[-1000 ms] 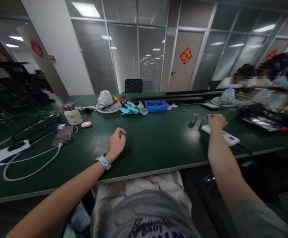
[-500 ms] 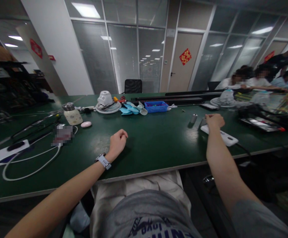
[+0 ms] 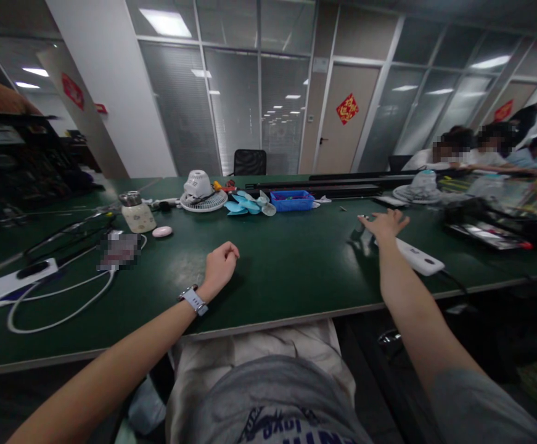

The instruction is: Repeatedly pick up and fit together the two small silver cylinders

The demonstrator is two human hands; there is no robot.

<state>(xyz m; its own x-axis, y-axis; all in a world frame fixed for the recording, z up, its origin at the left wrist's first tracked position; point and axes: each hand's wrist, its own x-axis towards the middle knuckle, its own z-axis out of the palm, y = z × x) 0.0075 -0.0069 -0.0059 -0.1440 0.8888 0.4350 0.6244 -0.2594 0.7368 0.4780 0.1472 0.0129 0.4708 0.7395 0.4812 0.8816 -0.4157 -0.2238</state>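
Observation:
My right hand [image 3: 385, 224] is spread open above the dark green table [image 3: 291, 271], with its fingertips at a small metal cylinder [image 3: 363, 217], which they mostly hide. A white power strip [image 3: 418, 258] lies just below that hand, apart from the palm. My left hand [image 3: 220, 265] rests on the tabletop, fingers loosely curled around nothing. A grey-strapped smartwatch [image 3: 194, 301] sits on my left wrist.
Along the far side stand a white desk fan [image 3: 198, 191], loose pale-blue fan blades [image 3: 247, 205] and a blue plastic basket [image 3: 291, 200]. Left lie a cream bottle [image 3: 137, 216], white cables [image 3: 60, 308] and a power strip [image 3: 12, 283]. Co-workers [image 3: 476, 151] sit far right.
My right hand has lifted off the white power strip, moved left and spread its fingers. My left hand has barely moved.

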